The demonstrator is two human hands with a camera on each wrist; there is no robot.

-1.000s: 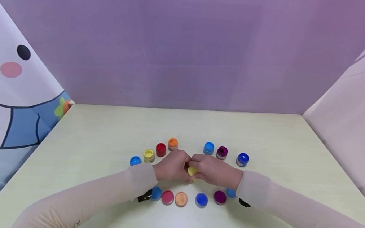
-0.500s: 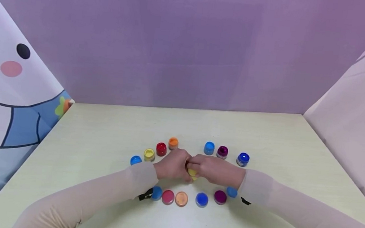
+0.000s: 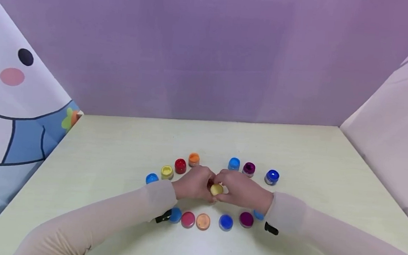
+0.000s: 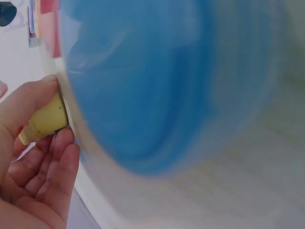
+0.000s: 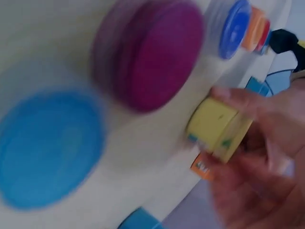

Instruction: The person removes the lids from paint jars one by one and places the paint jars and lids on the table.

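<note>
Both hands meet around a small yellow paint pot (image 3: pixel 216 189) mid-table. In the left wrist view, my left hand (image 4: pixel 35 152) pinches this pot's yellow side between thumb and fingers. My right hand (image 3: pixel 241 189) comes from the other side, finger and thumb curved around the pale yellow round top. In the right wrist view, the right fingers (image 5: pixel 257 186) are blurred and close against the pot, which lies tilted and shows small coloured marks. The left hand (image 3: pixel 193 183) hides part of it from the head camera.
Behind the hands stand open paint pots: a red pot (image 3: pixel 180 166), a yellow pot (image 3: pixel 167 172), an orange pot (image 3: pixel 194 159), a purple pot (image 3: pixel 249 169) and several blue ones. Nearer lies a row of round coloured pieces, including a purple disc (image 3: pixel 246 219) and an orange disc (image 3: pixel 203 221).
The right fingers have spread and shifted around the yellow top, so more of it shows than half a second ago. The left hand stays in place, as do the surrounding pots.
</note>
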